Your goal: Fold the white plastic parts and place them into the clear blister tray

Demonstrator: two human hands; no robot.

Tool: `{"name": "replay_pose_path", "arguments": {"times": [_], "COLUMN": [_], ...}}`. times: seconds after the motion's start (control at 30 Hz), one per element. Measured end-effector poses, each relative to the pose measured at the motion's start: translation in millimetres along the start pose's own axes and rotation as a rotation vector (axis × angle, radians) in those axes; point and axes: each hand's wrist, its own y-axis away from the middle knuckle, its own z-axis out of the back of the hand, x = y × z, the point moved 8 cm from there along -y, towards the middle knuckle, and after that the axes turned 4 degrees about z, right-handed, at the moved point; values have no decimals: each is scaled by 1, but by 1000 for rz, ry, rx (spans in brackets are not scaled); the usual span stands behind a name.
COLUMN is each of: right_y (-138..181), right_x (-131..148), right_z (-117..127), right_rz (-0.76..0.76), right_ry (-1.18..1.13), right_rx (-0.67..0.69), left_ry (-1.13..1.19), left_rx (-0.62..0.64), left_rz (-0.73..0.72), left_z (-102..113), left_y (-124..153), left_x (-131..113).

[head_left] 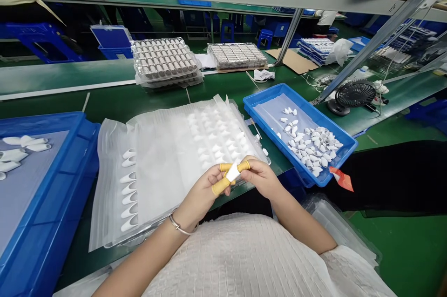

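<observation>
Both hands meet over the near edge of the green bench, pinching one small white plastic piece (233, 172) between them. My left hand (206, 187) and my right hand (260, 177) wear yellow finger cots on the thumb and forefinger. Just beyond them lies a clear blister tray (167, 157) under a translucent sheet, with a column of white pieces (128, 190) showing along its left side. A blue bin (340, 141) to the right holds a heap of loose white pieces (312, 145).
A second blue bin (66, 180) at the left holds a few larger white pieces. Stacks of filled clear trays (164, 62) stand further back on the bench. A small black fan (351, 97) sits at the right, beside a slanted metal post.
</observation>
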Motion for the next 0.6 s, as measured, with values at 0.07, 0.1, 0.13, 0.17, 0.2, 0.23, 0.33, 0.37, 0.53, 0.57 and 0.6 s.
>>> {"name": "replay_pose_path", "arguments": {"times": [0.07,0.1,0.13,0.17,0.2,0.23,0.33,0.37,0.53,0.57,0.6], "right_y": [1,1,2,2,3,4,4,4,2,2,2], "right_x": [2,3,5,5,5,4,2,2,-13,-15,-15], "right_z": [0,-1,-3,-4,-6,-7,-8,-9,-12,-12,-12], "right_rz": [26,32,30,15,-15,-54,-145,-157,-304,-321,-321], "right_ry": [39,58,84,114,145,174,205,177,-158,-202,-226], "right_rx": [8,14,15,5,-11,-32,-104,-117,-138,-141,-139], "left_ry": [-66,-125,-199,-285,-377,-469,-661,-684,-632,-631,-640], "left_rx": [-45,-67,-86,-103,-116,-128,-157,-159,-113,-108,-113], "left_rz": [-54,-88,-123,-159,-198,-234,-308,-317,-288,-281,-277], "left_z": [2,3,3,2,1,-1,-6,-7,-7,-6,-5], "left_y": [1,2,3,5,6,8,14,15,18,18,18], "left_x": [-3,-5,-7,-9,-11,-14,-19,-20,-16,-16,-15]}}
